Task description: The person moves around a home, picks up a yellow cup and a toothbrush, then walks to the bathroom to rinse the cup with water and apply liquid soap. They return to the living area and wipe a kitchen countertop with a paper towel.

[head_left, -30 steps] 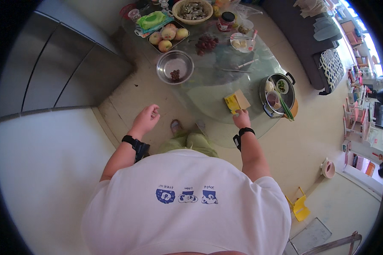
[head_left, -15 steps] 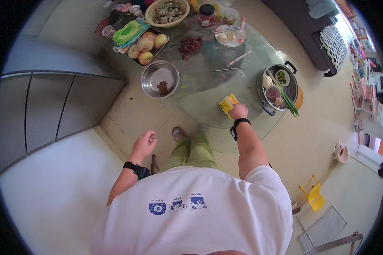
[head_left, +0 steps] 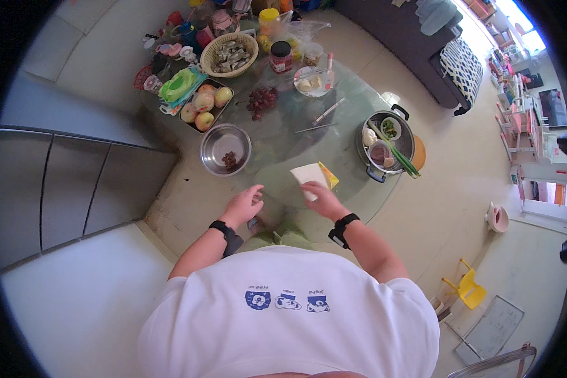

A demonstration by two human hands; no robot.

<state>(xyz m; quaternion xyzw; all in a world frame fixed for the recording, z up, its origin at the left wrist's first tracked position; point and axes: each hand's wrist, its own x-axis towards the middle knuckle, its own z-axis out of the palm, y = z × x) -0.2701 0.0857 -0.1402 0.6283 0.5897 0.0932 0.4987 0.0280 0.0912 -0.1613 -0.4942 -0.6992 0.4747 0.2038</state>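
Note:
My right hand pinches a white tissue over the near part of the glass table. Just behind the tissue, partly hidden by it, lies a yellow tissue pack. My left hand is held out at the table's near edge with fingers loosely apart and nothing in them. Beyond it stands a steel bowl with a few grapes inside.
A two-handled pot with scallions and small bowls stands at the right. Farther back are a bunch of grapes, a tray of apples, chopsticks, a plate, a lidded jar and a wicker basket.
My right hand has drawn a tissue from the yellow pack and moved left and nearer to me. My left hand has moved right, toward it. The view has shifted.

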